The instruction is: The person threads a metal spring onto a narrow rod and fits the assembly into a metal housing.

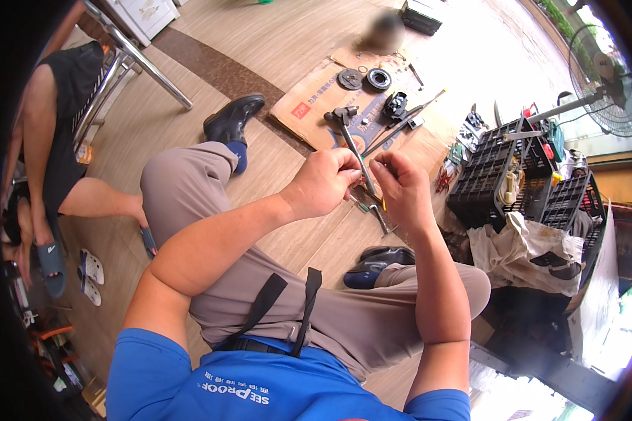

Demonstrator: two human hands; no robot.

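My left hand point(324, 181) and my right hand point(404, 188) face each other just beyond my knees. Thumb and fingers are pinched together on both. Whatever they hold, if anything, is too small or hidden to name. A hammer point(350, 135) shows between and beyond them, its head on a flattened cardboard sheet point(298, 126) and its handle running back between my hands. Small slim tools point(379, 217) lie on the floor beneath my fingers. Farther off on the cardboard rest a dark round disc point(350, 79), a black ring-shaped part point(379, 79) and a black mechanical part point(395, 105).
Black plastic crates point(488, 172) with parts and cloth stand at my right, near a standing fan point(604, 77). A black case point(421, 17) sits at the far side. To my left, another person's legs point(38, 140) are beside a metal-framed chair point(140, 59) and white slippers point(91, 277).
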